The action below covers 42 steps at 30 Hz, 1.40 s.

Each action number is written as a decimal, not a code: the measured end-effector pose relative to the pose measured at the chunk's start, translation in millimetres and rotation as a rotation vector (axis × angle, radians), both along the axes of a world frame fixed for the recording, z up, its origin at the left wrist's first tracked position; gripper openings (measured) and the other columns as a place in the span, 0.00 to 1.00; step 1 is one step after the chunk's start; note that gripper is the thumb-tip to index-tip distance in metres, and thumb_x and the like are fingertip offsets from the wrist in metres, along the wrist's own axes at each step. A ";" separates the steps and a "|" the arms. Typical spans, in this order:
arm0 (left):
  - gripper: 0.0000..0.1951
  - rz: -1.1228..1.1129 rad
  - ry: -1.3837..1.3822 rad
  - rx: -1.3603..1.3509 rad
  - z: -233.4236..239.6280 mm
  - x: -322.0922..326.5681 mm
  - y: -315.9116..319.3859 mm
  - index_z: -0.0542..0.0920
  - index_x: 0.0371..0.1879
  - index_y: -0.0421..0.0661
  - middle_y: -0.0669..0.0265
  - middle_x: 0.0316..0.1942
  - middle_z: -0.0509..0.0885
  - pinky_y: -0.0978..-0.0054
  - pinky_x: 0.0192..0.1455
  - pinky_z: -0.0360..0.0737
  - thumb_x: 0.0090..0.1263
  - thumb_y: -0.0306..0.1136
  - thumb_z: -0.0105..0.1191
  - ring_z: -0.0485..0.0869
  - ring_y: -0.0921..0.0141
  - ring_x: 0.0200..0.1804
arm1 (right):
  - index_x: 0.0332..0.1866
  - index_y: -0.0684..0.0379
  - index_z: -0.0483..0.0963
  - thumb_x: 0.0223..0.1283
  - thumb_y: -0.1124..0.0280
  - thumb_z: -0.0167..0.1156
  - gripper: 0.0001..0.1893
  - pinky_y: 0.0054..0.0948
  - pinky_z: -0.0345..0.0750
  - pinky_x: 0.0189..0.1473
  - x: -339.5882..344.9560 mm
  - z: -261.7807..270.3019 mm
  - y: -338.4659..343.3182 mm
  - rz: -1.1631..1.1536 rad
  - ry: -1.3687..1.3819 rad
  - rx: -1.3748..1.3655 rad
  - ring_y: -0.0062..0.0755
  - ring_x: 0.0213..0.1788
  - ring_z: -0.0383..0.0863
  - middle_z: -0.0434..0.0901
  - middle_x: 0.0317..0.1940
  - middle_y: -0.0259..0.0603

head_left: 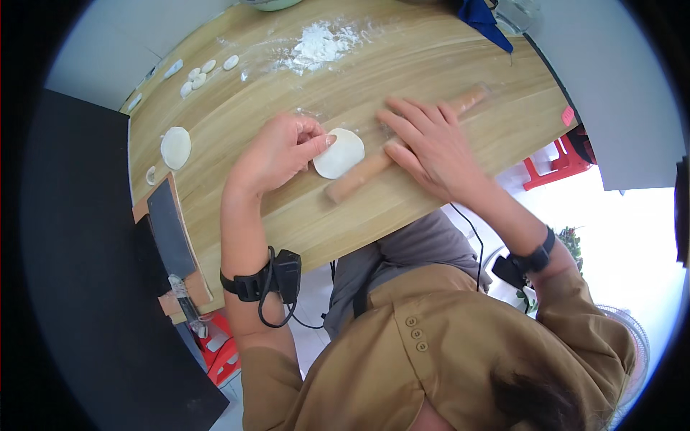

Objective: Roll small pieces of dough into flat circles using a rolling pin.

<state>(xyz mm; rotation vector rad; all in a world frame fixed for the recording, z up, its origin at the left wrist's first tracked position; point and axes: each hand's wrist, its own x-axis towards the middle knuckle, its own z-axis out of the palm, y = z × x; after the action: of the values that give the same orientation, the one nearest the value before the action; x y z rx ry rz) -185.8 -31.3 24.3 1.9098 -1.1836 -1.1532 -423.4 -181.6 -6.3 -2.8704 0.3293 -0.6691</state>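
Note:
A thin round dough wrapper [339,154] lies on the wooden table [291,215], its upper left edge pinched between the thumb and fingers of my left hand [294,145]. Just right of it, a wooden rolling pin [358,176] lies diagonally, close to the wrapper's lower right edge. My right hand [428,143] rests over the pin's middle with fingers spread and somewhat blurred; the palm hides part of the pin. Beyond both hands is a heap of white flour [321,46]. Another flattened dough round [176,148] lies at the left.
Several small dough pieces [199,81] sit at the table's far left, with a dough scrap [151,175] nearer. A dark flat panel [171,231] lies on the left edge. At the far right are a blue cloth [482,21] and a clear container [517,15]. Black cables hang below the table.

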 end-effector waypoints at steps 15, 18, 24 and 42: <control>0.10 0.123 0.043 -0.207 -0.7 -10.8 -1.5 0.85 0.35 0.40 0.74 0.26 0.81 0.80 0.29 0.72 0.76 0.33 0.63 0.75 0.83 0.28 | 0.64 0.58 0.76 0.72 0.55 0.58 0.23 0.45 0.66 0.69 -17.2 2.5 8.6 0.021 0.016 -0.045 0.47 0.67 0.74 0.77 0.66 0.47; 0.11 0.110 0.028 -0.013 -2.8 -2.6 4.1 0.85 0.33 0.41 0.73 0.23 0.80 0.81 0.27 0.71 0.76 0.36 0.63 0.75 0.82 0.25 | 0.65 0.59 0.76 0.73 0.55 0.58 0.24 0.45 0.65 0.70 -15.6 0.9 8.0 0.021 0.021 -0.022 0.48 0.68 0.73 0.77 0.67 0.48; 0.14 0.031 -0.190 -0.074 -1.6 4.7 -2.7 0.85 0.34 0.39 0.75 0.23 0.77 0.78 0.29 0.71 0.77 0.38 0.63 0.72 0.82 0.26 | 0.66 0.57 0.76 0.74 0.53 0.56 0.24 0.43 0.67 0.67 72.4 -10.1 -25.6 -0.034 -0.081 -0.030 0.48 0.67 0.75 0.78 0.64 0.48; 0.12 0.094 -0.059 -0.184 -10.7 -3.2 -6.8 0.86 0.40 0.36 0.73 0.30 0.83 0.77 0.35 0.75 0.79 0.35 0.61 0.77 0.81 0.32 | 0.70 0.55 0.74 0.73 0.53 0.57 0.26 0.46 0.65 0.70 49.0 -7.1 -19.0 -0.004 -0.032 -0.020 0.49 0.71 0.71 0.76 0.68 0.47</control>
<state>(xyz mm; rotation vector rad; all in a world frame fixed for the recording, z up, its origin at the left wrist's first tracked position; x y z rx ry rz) -188.9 -38.1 13.6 1.8496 -1.1753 -0.9114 -374.4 -200.6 -13.4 -2.8751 0.3259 -0.7220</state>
